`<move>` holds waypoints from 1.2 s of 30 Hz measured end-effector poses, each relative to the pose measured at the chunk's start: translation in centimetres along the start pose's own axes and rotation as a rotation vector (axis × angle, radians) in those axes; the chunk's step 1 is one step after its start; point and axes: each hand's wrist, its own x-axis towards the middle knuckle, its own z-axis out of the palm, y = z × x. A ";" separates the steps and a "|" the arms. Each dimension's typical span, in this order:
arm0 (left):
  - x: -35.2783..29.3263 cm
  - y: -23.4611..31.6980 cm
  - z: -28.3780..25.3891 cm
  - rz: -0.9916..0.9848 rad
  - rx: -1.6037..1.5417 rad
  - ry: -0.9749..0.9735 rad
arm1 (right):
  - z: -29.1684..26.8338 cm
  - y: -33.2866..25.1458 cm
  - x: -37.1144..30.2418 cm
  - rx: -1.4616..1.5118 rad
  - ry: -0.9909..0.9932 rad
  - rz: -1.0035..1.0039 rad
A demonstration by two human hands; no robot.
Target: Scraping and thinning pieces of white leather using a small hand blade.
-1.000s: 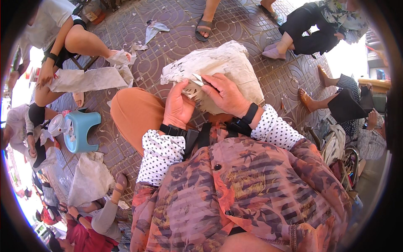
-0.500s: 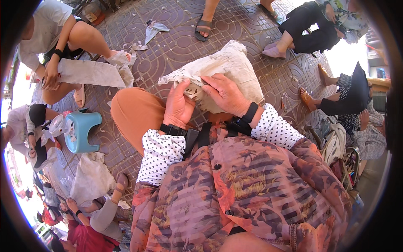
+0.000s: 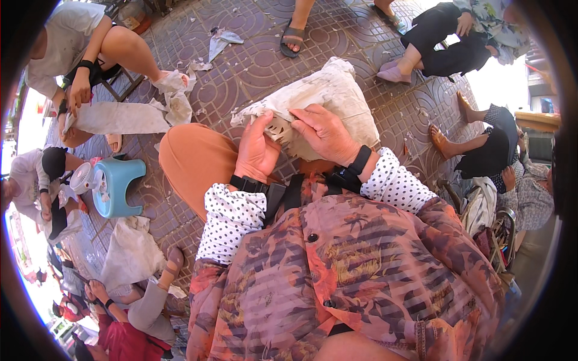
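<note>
An off-white cloth [image 3: 337, 99], dirty and creased, lies draped over my knee. A row of small slits or cut-outs runs along its left edge. My left hand [image 3: 257, 151] is closed on that edge, thumb on top and the other fingers curled under it. From the right, my right hand [image 3: 328, 135] pinches a fold of the same cloth between thumb and forefinger, close to the left hand. Whether anything small, such as a needle, sits between the fingertips cannot be made out.
Several people sit around me; one at the upper left holds a long pale cloth strip [image 3: 120, 117]. At left stands a blue plastic stool [image 3: 123, 186] with a white fan [image 3: 82, 178]. Another pale cloth [image 3: 132, 256] and scraps [image 3: 221, 43] lie on the tiled floor [image 3: 253, 66].
The cloth's left tip has drawn slightly to the right, toward my fingers. My hands stay nearly in place. The person at upper left has shifted their hands and the strip.
</note>
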 end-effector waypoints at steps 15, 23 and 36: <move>0.4 -0.2 -0.4 -0.023 -0.029 0.011 | 0.0 -0.2 0.0 -0.018 0.034 -0.024; -0.1 -0.1 0.0 -0.038 -0.011 0.001 | 0.0 -0.7 0.3 -0.022 0.040 -0.020; 0.1 -0.3 -0.3 -0.047 -0.014 0.014 | 0.3 -0.6 0.3 -0.002 0.042 0.007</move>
